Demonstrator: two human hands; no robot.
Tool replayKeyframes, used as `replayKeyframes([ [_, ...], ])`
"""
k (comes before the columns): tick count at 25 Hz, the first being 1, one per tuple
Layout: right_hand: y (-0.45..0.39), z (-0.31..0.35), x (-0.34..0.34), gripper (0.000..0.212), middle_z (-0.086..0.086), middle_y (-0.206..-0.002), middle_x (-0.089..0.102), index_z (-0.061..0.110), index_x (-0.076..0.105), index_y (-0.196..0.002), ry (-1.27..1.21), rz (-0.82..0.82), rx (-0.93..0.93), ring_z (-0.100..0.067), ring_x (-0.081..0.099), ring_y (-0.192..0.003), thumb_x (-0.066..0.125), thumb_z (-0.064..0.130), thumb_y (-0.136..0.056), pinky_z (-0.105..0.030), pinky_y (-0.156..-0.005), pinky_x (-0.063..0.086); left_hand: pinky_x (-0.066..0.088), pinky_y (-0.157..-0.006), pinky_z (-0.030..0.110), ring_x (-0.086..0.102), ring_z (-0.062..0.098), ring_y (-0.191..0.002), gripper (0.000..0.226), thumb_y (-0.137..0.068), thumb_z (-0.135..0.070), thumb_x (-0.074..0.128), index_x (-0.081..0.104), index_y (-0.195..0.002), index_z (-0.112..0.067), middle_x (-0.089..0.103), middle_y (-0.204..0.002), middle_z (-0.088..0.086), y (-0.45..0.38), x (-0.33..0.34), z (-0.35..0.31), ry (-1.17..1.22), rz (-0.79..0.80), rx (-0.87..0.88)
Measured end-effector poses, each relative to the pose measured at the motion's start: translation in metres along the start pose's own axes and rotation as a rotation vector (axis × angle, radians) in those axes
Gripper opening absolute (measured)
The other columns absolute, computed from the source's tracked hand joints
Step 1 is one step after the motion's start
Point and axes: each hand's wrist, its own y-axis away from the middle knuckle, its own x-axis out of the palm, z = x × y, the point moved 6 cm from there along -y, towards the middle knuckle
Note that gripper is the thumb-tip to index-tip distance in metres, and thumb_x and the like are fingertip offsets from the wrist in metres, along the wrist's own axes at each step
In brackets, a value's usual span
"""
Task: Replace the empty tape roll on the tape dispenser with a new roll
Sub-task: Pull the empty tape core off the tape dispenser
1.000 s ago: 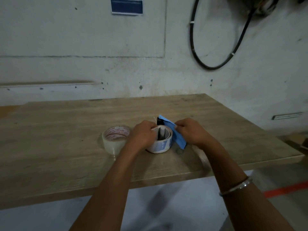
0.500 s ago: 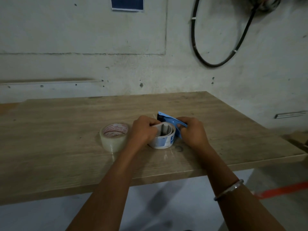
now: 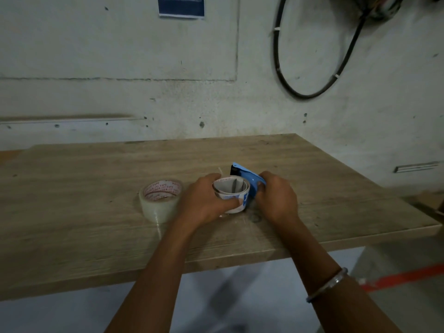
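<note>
Wooden table [image 3: 96, 236]: empty tape core [image 3: 231, 195] seated in blue dispenser [image 3: 249, 177], near front edge. Left hand [image 3: 204, 200] curled round the core; right hand [image 3: 276, 198] gripping the dispenser. New clear roll [image 3: 161, 198] lies flat just left, untouched.

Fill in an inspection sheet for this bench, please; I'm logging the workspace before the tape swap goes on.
Surface: wooden table, worn, set against a concrete wall.
Job's things: empty roll sits against the blue dispenser; new roll of clear tape lies flat to their left, untouched.
Clutter: nothing seen.
Hands: left hand grips the empty roll; right hand grips the dispenser; a bracelet on the right wrist.
Cables: black cable loops down the wall, apart from the table.
Surroundings: blue notice on the wall; orange floor line at lower right.
</note>
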Motion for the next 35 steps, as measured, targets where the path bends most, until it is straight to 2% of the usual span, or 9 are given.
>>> replayKeyframes([
  [5, 0.004, 0.004, -0.004, 0.020, -0.008, -0.099, 0.070, 0.012, 0.065, -0.108, 0.066, 0.015, -0.016, -0.026, 0.065, -0.088, 0.054, 0.011, -0.091, -0.038, -0.074, 0.053, 0.059, -0.083, 0.036, 0.067, 0.011, -0.095, 0.070, -0.060, -0.040, 0.089, 0.061, -0.123, -0.026, 0.069, -0.111, -0.007, -0.005, -0.007, 0.001, 0.174, -0.093, 0.003],
  [9, 0.004, 0.005, -0.004, 0.021, -0.009, -0.099, 0.070, 0.012, 0.066, -0.109, 0.082, 0.013, -0.001, -0.026, 0.066, -0.086, 0.057, 0.011, -0.090, -0.038, -0.072, 0.054, 0.057, -0.082, 0.028, 0.065, 0.011, -0.100, 0.077, -0.062, -0.034, 0.091, 0.056, -0.129, -0.021, 0.066, -0.115, -0.005, -0.009, -0.010, -0.001, 0.298, -0.188, -0.002],
  [13, 0.005, 0.007, -0.004, 0.021, -0.008, -0.099, 0.069, 0.012, 0.065, -0.109, 0.100, 0.008, -0.006, -0.025, 0.066, -0.086, 0.059, 0.012, -0.089, -0.038, -0.073, 0.054, 0.056, -0.075, 0.019, 0.067, 0.003, -0.096, 0.068, -0.062, -0.036, 0.091, 0.059, -0.121, -0.023, 0.069, -0.109, -0.011, -0.002, -0.007, -0.003, 0.481, -0.267, 0.007],
  [18, 0.009, 0.008, -0.009, 0.024, -0.004, -0.092, 0.068, 0.013, 0.067, -0.110, 0.073, -0.072, -0.034, -0.019, 0.063, -0.078, 0.055, 0.023, -0.092, -0.035, -0.069, 0.053, 0.053, -0.072, 0.010, 0.064, -0.002, -0.098, 0.065, -0.063, -0.031, 0.091, 0.059, -0.119, -0.025, 0.066, -0.108, -0.015, 0.005, -0.011, -0.010, 0.485, -0.299, 0.058],
  [21, 0.011, 0.007, -0.020, 0.040, -0.008, -0.110, 0.071, 0.011, 0.063, -0.124, 0.019, -0.257, -0.060, -0.024, 0.064, -0.097, 0.051, 0.029, -0.091, -0.040, -0.084, 0.049, 0.055, -0.081, 0.018, 0.062, 0.003, -0.105, 0.069, -0.063, -0.030, 0.091, 0.056, -0.123, -0.025, 0.064, -0.116, -0.011, 0.006, -0.013, -0.005, 0.434, -0.326, 0.083],
  [24, 0.012, 0.005, -0.022, 0.040, -0.007, -0.116, 0.069, 0.013, 0.062, -0.125, 0.011, -0.295, -0.067, -0.024, 0.061, -0.106, 0.048, 0.032, -0.093, -0.041, -0.092, 0.042, 0.056, -0.086, 0.025, 0.061, 0.006, -0.109, 0.074, -0.064, -0.035, 0.090, 0.053, -0.127, -0.024, 0.062, -0.120, -0.009, 0.008, -0.018, -0.007, 0.382, -0.358, 0.094],
  [30, 0.011, 0.017, -0.023, 0.051, -0.009, -0.124, 0.066, 0.013, 0.058, -0.131, 0.090, -0.289, -0.178, -0.024, 0.060, -0.112, 0.036, 0.040, -0.093, -0.043, -0.097, 0.037, 0.047, -0.074, 0.011, 0.059, 0.007, -0.101, 0.071, -0.066, -0.036, 0.089, 0.053, -0.125, -0.021, 0.058, -0.112, -0.011, 0.010, -0.040, -0.006, 0.345, -0.448, 0.054],
  [32, 0.011, 0.031, -0.019, 0.060, -0.011, -0.142, 0.054, 0.013, 0.046, -0.142, 0.179, -0.210, -0.245, -0.026, 0.050, -0.129, 0.036, 0.048, -0.094, -0.048, -0.108, 0.031, 0.048, -0.075, 0.015, 0.059, 0.008, -0.101, 0.068, -0.065, -0.038, 0.089, 0.054, -0.121, -0.022, 0.058, -0.111, -0.011, 0.013, -0.052, -0.003, 0.297, -0.499, 0.068],
  [35, 0.011, 0.062, -0.004, 0.076, -0.010, -0.163, 0.022, 0.016, 0.021, -0.155, 0.218, -0.077, -0.316, -0.026, 0.018, -0.150, 0.028, 0.061, -0.094, -0.050, -0.120, 0.011, 0.055, -0.082, 0.030, 0.061, 0.014, -0.105, 0.072, -0.063, -0.047, 0.087, 0.055, -0.122, -0.022, 0.064, -0.117, -0.005, 0.017, -0.079, 0.012, 0.197, -0.591, 0.082],
])
